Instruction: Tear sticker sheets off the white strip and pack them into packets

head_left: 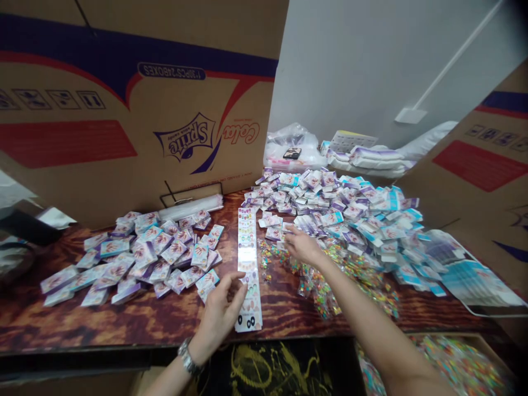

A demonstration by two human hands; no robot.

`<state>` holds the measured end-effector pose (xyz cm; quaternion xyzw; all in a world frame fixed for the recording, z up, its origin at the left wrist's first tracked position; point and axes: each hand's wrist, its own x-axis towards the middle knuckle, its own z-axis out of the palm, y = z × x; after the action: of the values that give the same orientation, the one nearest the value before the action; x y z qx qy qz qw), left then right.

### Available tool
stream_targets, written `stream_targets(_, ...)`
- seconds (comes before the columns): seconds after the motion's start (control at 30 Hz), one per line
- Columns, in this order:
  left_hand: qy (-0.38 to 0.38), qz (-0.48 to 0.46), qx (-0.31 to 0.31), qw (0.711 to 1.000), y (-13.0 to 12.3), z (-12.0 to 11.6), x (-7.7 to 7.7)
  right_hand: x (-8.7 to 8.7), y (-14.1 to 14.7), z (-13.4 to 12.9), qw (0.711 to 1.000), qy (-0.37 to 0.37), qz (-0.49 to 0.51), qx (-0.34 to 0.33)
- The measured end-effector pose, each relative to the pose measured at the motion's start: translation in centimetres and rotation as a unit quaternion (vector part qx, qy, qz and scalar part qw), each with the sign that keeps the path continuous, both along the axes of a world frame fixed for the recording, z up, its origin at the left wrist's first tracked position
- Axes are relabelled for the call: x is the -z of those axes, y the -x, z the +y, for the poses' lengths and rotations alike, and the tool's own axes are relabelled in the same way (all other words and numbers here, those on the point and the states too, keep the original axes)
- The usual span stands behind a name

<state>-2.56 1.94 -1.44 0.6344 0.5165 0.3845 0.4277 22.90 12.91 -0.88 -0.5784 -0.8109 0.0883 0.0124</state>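
My left hand [225, 308], with a metal watch at its wrist, rests at the left edge of a long printed sticker strip [247, 253]. Its thumb and fingers are half curled with a gap between them. My right hand [303, 245] reaches over the table, fingers stretched toward a small white-and-purple box [274, 234] at the front of a large box pile [350, 209]. Whether the fingertips touch that box is hard to see. Under my right forearm lie several clear packets of colourful candy [330, 291]. Left of the strip is another pile of small printed boxes [152, 256].
A big cardboard carton [136, 110] stands at the back left, another carton [487, 165] at the right. A plastic bag [295, 146] sits by the wall. Flat box blanks [482, 280] lie at the right. Below the table edge is a box of candy packets [462, 363].
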Motion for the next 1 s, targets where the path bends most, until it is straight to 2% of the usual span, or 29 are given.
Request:
stream_targets(0.13,0.002,0.007,0.024,1.000,-0.2,-0.2,0.5,1.6,-2.9,1.5,0.996,0.026,-0.072,0.045)
stream_targets(0.27,0.022,-0.014,0.035,0.999,-0.6,0.1,0.9,2.2,-3.1,1.7,0.995,0.022,-0.078,0.054)
stream_targets(0.43,0.037,-0.029,0.029,0.998,-1.2,0.7,0.7,0.1,-2.1,1.0,0.996,-0.038,-0.001,0.085)
stream_targets(0.53,0.003,-0.024,0.026,0.999,-2.2,1.2,0.5,-1.2,0.4,-1.2,0.991,-0.071,0.077,0.081)
stream_targets(0.6,-0.043,-0.003,0.019,0.999,-3.1,1.5,0.4,-1.5,3.0,-3.4,0.983,-0.067,0.156,0.062)
stream_targets(0.67,-0.070,0.032,0.004,0.997,-3.7,1.8,0.5,-1.3,5.5,-5.5,0.924,-0.022,0.378,0.052)
stream_targets(0.73,-0.070,0.063,-0.014,0.995,-3.9,1.9,0.6,-1.0,7.3,-7.0,0.879,0.029,0.474,0.040)
stream_targets(0.8,-0.061,0.081,-0.019,0.995,-3.4,1.9,0.6,-0.9,7.7,-7.5,0.867,0.057,0.495,0.025)
stream_targets(0.9,-0.041,0.084,-0.009,0.996,-1.8,1.6,0.5,-0.6,6.2,-6.9,0.896,0.061,0.438,0.034)
stream_targets(1.0,-0.020,0.061,-0.009,0.998,0.0,1.1,0.2,0.7,4.2,-5.9,0.931,0.091,0.350,0.049)
